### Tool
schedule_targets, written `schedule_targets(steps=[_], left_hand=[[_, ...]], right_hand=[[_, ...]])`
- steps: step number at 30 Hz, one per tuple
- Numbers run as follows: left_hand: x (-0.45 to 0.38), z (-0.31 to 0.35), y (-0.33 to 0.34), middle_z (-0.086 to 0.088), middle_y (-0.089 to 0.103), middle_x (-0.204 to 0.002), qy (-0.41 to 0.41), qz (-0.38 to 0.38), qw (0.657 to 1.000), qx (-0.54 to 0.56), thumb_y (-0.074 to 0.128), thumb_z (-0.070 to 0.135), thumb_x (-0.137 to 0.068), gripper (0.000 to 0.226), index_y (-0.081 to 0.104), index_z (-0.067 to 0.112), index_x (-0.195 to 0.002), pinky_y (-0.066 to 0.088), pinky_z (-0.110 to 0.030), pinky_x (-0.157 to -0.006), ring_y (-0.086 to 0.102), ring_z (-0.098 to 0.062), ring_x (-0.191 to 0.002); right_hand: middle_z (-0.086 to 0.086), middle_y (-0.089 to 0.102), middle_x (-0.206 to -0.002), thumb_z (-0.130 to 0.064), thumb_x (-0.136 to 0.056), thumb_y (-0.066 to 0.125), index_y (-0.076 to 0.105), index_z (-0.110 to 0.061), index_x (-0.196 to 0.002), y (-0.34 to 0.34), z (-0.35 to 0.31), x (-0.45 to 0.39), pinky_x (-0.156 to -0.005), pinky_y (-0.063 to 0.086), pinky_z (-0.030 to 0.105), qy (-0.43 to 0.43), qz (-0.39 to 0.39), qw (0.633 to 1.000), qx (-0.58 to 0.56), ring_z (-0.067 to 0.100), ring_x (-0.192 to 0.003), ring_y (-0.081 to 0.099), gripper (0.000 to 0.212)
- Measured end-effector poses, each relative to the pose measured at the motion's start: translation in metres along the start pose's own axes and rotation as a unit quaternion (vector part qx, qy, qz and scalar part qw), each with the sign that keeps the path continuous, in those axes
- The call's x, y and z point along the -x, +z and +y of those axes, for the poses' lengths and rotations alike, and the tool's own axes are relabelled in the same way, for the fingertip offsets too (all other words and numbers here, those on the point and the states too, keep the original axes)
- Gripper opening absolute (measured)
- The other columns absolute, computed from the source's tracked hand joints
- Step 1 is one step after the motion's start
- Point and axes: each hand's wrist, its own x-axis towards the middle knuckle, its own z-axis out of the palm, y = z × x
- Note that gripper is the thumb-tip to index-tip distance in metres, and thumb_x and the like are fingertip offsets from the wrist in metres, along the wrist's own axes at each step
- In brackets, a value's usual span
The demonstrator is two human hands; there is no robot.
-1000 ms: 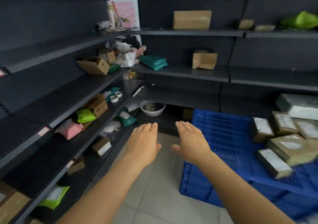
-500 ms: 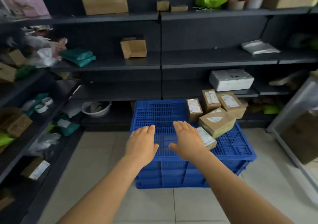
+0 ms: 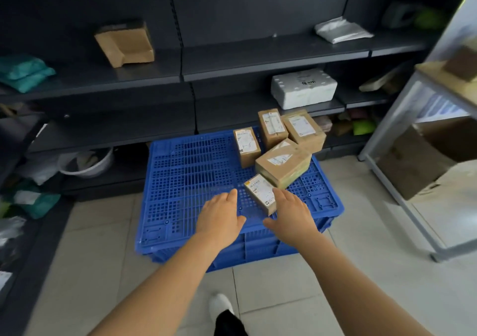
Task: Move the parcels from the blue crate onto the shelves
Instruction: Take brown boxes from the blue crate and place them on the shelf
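Over the upturned blue plastic crate (image 3: 196,170), both open hands are now reaching, the view having swung from the side shelves. Left hand (image 3: 219,219) and right hand (image 3: 291,217) are flanking the nearest small labelled cardboard parcel (image 3: 259,193), empty; pickup looks imminent.

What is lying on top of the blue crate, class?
Five labelled cardboard parcels sit clustered on the right part of the blue crate, the nearest parcel between the left hand and right hand. The crate's inside is hidden.
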Motion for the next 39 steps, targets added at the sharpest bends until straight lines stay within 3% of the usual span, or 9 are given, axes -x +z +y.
schedule_targets(steps=[15,22,27,32,37,39], left_hand=[[-0.138,-0.023,0.070,-0.008,0.032,-0.153,-0.011,-0.139,0.990,0.034,0.048,0.043,-0.097,0.074,0.011,0.013,-0.153,0.029,-0.038,-0.113,0.032,-0.027,-0.139],[-0.184,-0.031,0.103,-0.009,0.030,-0.154,-0.034,-0.178,0.981,0.065,0.048,0.043,-0.097,0.074,0.010,0.012,-0.154,0.030,-0.040,-0.113,0.029,-0.028,-0.141],[-0.205,-0.037,0.128,-0.009,0.029,-0.155,-0.069,-0.210,0.971,0.090,0.046,0.043,-0.098,0.073,0.010,0.012,-0.154,0.032,-0.039,-0.110,0.032,-0.027,-0.140],[-0.216,-0.050,0.147,-0.009,0.026,-0.157,-0.117,-0.231,0.956,0.139,0.046,0.042,-0.099,0.072,0.011,0.011,-0.154,0.031,-0.039,-0.109,0.029,-0.027,-0.141],[-0.229,-0.068,0.162,-0.008,0.035,-0.152,-0.190,-0.226,0.932,0.212,0.045,0.039,-0.098,0.069,0.014,0.013,-0.154,0.038,-0.038,-0.103,0.041,-0.026,-0.133],[-0.236,-0.076,0.164,-0.006,0.046,-0.145,-0.217,-0.217,0.917,0.256,0.048,0.035,-0.098,0.058,0.030,0.014,-0.148,0.043,-0.036,-0.099,0.049,-0.024,-0.125]], right_hand=[[0.002,0.042,-0.142,-0.029,-0.083,0.065,0.035,-0.018,-0.138,0.056,0.041,-0.129,-0.104,0.038,0.039,0.136,-0.064,0.987,-0.055,0.025,-0.130,0.038,0.063],[0.006,0.026,-0.150,-0.035,-0.085,0.067,0.019,-0.009,-0.146,0.103,0.058,-0.173,-0.109,0.032,0.039,0.167,-0.108,0.979,-0.036,0.027,-0.137,0.027,0.082],[0.009,-0.002,-0.160,-0.037,-0.084,0.069,-0.005,-0.008,-0.152,0.131,0.073,-0.196,-0.117,0.019,0.039,0.220,-0.124,0.966,-0.059,0.028,-0.147,0.008,0.104],[0.009,0.020,-0.149,-0.050,-0.083,0.065,0.000,-0.012,-0.153,0.154,0.069,-0.208,-0.112,0.025,0.040,0.192,-0.151,0.969,-0.050,0.029,-0.138,0.020,0.103],[0.003,0.018,-0.152,-0.043,-0.081,0.069,0.001,-0.016,-0.154,0.172,0.045,-0.225,-0.112,0.029,0.041,0.154,-0.174,0.962,-0.141,0.026,-0.140,0.019,0.103],[0.003,0.027,-0.146,-0.034,-0.081,0.071,0.004,-0.018,-0.153,0.175,0.038,-0.236,-0.105,0.038,0.042,0.149,-0.181,0.956,-0.178,0.025,-0.135,0.031,0.100]])
